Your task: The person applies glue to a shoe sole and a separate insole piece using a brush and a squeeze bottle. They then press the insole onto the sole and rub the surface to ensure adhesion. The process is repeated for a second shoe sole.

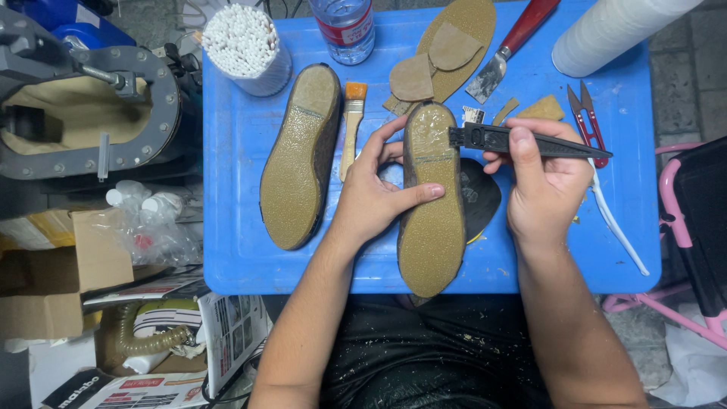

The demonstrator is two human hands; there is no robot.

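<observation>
While hands grip, shoe [432, 220] hides black piece [481, 197].

Cluttered workshop corner around a blue plastic table [242, 257]

Left of the table stand a grey metal press [91, 113] and cardboard boxes [45, 288]; right of it, a pink-framed chair [681, 220] on grey stone floor [685, 83].

Two shoes lie sole-up: one [297, 159] left of the brush [353, 129], one [432, 204] to its right. One brush, one water bottle [344, 26], one red-handled knife [511, 49], one red snips [587, 121], one black tool [522, 142], two round leather patches [432, 64].
</observation>
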